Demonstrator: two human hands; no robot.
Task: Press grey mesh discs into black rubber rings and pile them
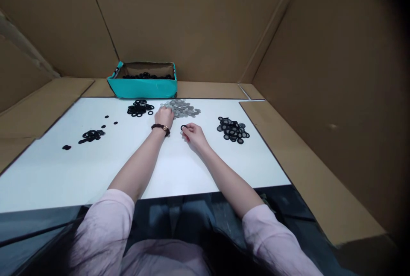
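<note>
A black ring (183,127) is pinched between the thumb and fingers of my right hand (196,136), just above the white tabletop. My left hand (164,116), with a dark bracelet at the wrist, rests at the left edge of a pile of grey translucent discs (182,108). Its fingers curl downward, and whatever is under the fingertips is hidden. Left of that hand lies a heap of loose black rings (139,108). To the right of my right hand is a pile of black rings with grey centres (233,130).
A turquoise box (145,88) holding many black rings stands at the back. On the left of the white table (153,182) lie another small heap of black pieces (91,135) and several scattered ones. Cardboard walls (205,24) enclose the back and sides.
</note>
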